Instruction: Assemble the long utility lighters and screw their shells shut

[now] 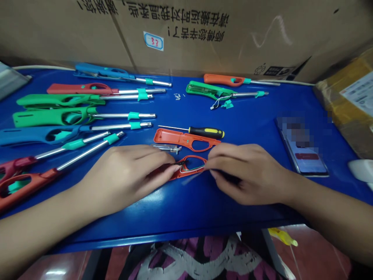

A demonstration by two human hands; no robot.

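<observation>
Blue tabletop [180, 210], cardbd box [87, 35] behind; L hand [125, 181] pinching orange shell [177, 175], R hand [247, 175] pinched narrow.

Bare forearms [52, 217], purple, grey, black patterned clothing [201, 262]

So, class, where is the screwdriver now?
In the head view, the screwdriver lies near the middle of the blue table, along the far side of an orange casing half, its handle to the right.

The orange lighter half [175, 175] sits inside up between the left hand [129, 175] and right hand [247, 173], and thin white and green wires [193, 170] run along its long ring [197, 157]
</observation>
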